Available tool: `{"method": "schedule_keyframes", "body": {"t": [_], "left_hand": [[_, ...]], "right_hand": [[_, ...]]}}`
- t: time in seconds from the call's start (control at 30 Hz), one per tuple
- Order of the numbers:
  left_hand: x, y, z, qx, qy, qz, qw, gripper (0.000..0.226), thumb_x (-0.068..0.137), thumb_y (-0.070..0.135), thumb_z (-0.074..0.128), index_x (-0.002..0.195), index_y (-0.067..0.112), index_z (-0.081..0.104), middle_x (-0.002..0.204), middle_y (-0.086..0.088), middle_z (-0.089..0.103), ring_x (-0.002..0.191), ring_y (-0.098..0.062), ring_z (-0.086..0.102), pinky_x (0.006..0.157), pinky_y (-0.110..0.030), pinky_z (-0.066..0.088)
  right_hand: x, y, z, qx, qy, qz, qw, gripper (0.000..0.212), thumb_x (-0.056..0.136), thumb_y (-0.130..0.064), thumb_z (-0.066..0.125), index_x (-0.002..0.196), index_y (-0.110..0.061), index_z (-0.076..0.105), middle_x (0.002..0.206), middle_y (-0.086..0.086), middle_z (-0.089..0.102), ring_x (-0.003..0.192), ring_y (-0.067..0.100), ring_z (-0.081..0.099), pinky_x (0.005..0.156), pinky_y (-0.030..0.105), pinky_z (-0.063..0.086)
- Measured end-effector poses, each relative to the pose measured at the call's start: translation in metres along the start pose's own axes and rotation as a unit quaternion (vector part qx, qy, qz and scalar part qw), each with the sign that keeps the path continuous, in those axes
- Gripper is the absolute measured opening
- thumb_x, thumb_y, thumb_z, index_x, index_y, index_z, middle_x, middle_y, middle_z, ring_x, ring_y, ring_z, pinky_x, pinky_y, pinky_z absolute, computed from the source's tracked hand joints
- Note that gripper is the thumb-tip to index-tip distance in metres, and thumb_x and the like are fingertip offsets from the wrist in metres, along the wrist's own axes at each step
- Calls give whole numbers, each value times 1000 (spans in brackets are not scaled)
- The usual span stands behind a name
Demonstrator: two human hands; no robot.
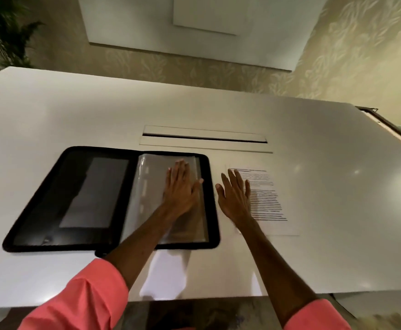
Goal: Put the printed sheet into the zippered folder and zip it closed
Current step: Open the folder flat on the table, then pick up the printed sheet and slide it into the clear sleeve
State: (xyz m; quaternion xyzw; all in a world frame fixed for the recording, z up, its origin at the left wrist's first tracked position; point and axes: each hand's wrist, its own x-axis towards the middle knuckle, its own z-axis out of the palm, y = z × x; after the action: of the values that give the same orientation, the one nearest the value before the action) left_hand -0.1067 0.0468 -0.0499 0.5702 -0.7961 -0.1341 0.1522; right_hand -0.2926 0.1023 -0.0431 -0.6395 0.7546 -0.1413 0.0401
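A black zippered folder lies unzipped and spread flat on the white table. Its right half holds a stack of clear plastic sleeves. My left hand rests flat on those sleeves, fingers spread. To the right of the folder lies the printed sheet, white with dark text lines. My right hand lies flat with open fingers over the sheet's left edge, holding nothing.
A long cable slot with a lid is set into the table just behind the folder. A white wall panel hangs beyond the table, with a plant at far left. The table's near edge runs below my forearms.
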Motion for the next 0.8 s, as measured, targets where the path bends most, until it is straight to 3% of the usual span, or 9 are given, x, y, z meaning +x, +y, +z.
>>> {"method": "schedule_keyframes", "body": {"t": [0.5, 0.63, 0.8], "left_hand": [[36, 145, 74, 40, -76, 67, 994, 80, 115, 57, 20, 174, 6, -1, 183, -12, -9, 171, -24, -11, 140, -47, -3], [37, 159, 89, 51, -88, 75, 992, 79, 116, 56, 21, 173, 6, -2, 183, -12, -9, 171, -25, -9, 140, -46, -1], [34, 164, 100, 32, -88, 67, 993, 79, 116, 55, 23, 174, 6, 0, 183, -12, -5, 172, -27, -4, 140, -46, 3]], "right_hand": [[4, 166, -23, 27, 36, 117, 992, 53, 112, -40, 39, 161, -20, 39, 174, 5, 27, 165, 25, 15, 134, 54, 12], [4, 187, -28, 44, 47, 141, 988, 47, 107, -32, 52, 148, -9, 51, 150, 13, 49, 142, 33, 45, 118, 51, 39], [18, 187, -36, 80, 81, 182, 977, 34, 99, -24, 62, 128, -8, 68, 130, 13, 62, 127, 35, 54, 102, 48, 46]]}}
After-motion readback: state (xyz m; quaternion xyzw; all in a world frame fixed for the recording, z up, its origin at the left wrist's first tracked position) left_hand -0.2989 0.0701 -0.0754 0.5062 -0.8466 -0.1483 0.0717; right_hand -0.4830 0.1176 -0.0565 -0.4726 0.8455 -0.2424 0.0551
